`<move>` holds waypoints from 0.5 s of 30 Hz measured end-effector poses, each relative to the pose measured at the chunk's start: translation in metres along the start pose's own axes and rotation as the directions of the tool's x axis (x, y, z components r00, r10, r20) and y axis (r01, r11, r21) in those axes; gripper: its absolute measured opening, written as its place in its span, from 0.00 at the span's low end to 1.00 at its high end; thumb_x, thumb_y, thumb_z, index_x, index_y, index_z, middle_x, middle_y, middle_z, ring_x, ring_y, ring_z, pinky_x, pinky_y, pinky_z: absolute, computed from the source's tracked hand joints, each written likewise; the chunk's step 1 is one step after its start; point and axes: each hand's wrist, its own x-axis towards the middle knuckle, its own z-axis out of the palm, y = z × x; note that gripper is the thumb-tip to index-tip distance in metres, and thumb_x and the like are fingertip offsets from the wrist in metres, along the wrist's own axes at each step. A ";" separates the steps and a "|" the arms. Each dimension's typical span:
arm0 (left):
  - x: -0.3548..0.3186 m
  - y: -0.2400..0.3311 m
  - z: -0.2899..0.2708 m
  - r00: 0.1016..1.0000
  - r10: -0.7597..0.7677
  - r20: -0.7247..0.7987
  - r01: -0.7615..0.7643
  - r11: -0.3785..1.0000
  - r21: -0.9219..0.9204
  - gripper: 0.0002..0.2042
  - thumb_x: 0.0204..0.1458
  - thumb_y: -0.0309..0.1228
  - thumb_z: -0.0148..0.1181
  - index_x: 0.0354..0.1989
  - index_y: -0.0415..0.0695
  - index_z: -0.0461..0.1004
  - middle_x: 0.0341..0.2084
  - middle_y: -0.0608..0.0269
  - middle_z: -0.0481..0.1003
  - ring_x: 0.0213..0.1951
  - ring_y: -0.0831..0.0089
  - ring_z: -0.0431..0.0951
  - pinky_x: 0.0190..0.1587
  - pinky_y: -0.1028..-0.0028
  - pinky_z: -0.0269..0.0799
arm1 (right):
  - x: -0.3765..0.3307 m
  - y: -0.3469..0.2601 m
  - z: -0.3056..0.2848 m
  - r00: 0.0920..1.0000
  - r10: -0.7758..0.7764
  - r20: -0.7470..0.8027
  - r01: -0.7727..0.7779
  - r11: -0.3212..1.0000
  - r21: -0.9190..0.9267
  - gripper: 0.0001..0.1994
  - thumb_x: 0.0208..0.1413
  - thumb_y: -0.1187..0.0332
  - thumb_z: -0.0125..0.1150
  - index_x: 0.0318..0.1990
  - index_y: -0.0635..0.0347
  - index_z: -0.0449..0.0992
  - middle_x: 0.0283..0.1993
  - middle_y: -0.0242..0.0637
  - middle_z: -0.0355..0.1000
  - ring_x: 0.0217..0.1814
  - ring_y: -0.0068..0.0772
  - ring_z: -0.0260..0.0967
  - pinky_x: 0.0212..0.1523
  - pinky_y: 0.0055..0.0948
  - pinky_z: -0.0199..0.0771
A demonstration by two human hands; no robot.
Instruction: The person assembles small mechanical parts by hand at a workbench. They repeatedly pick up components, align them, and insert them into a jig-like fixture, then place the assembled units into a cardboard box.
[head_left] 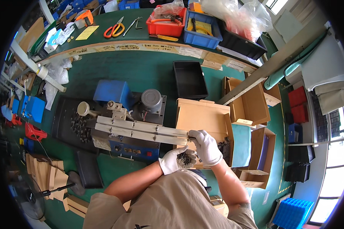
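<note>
Nearest my view, both gloved hands work at the end of the metal rail (141, 131), which I take as my landmark. Left of the rail sits a dark tray of small parts (74, 124); behind it, a blue machine housing (112, 91). Just below the rail's right end, my left hand (175, 161) is cupped, fingers half curled around a pile of small dark metal parts (186, 158). They look light, stiff and prone to spilling, so I judge a cradling palm suits them better than a pinch. My right hand (207, 147) touches the rail's tip, fingers closed; I cannot tell whether it pinches a part. Right of the rail stands an open cardboard box (202, 116).
</note>
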 end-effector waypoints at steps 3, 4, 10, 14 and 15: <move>0.000 -0.001 -0.005 1.000 0.003 0.027 -0.002 0.999 -0.047 0.19 0.65 0.45 0.55 0.44 0.38 0.78 0.44 0.52 0.81 0.50 0.53 0.80 0.54 0.52 0.77 | 0.007 -0.004 0.000 0.994 -0.110 0.010 0.110 0.991 -0.071 0.19 0.51 0.81 0.64 0.51 0.57 0.75 0.39 0.46 0.75 0.40 0.51 0.75 0.41 0.42 0.77; 0.000 -0.002 -0.007 0.999 0.006 0.045 -0.003 0.997 -0.073 0.19 0.65 0.45 0.55 0.44 0.39 0.78 0.44 0.52 0.81 0.50 0.53 0.80 0.54 0.52 0.77 | 0.008 -0.009 0.001 0.996 -0.088 -0.032 0.086 0.994 -0.074 0.19 0.50 0.80 0.65 0.51 0.58 0.75 0.39 0.45 0.75 0.40 0.50 0.75 0.41 0.42 0.77; -0.009 -0.002 0.007 1.000 0.000 -0.009 0.000 1.000 -0.005 0.21 0.66 0.49 0.52 0.47 0.40 0.77 0.43 0.53 0.80 0.49 0.53 0.80 0.56 0.51 0.75 | -0.019 -0.018 0.006 0.968 0.182 -0.171 -0.179 0.983 0.028 0.20 0.46 0.71 0.75 0.48 0.61 0.78 0.42 0.46 0.77 0.41 0.47 0.77 0.43 0.40 0.78; -0.006 -0.003 0.009 0.999 -0.029 0.046 0.031 0.999 -0.037 0.24 0.67 0.51 0.47 0.54 0.41 0.74 0.48 0.52 0.78 0.53 0.56 0.78 0.59 0.51 0.73 | -0.040 -0.025 0.022 0.982 0.187 0.027 -0.183 0.979 -0.089 0.19 0.45 0.63 0.76 0.43 0.64 0.83 0.49 0.49 0.77 0.48 0.52 0.76 0.50 0.41 0.77; -0.002 -0.004 -0.007 0.988 -0.018 0.152 0.025 0.999 -0.044 0.25 0.68 0.52 0.46 0.55 0.41 0.73 0.50 0.52 0.78 0.54 0.56 0.77 0.59 0.51 0.72 | -0.040 -0.025 0.028 0.968 0.242 0.065 -0.240 0.970 -0.037 0.18 0.46 0.63 0.76 0.42 0.64 0.83 0.48 0.48 0.77 0.48 0.52 0.76 0.51 0.41 0.77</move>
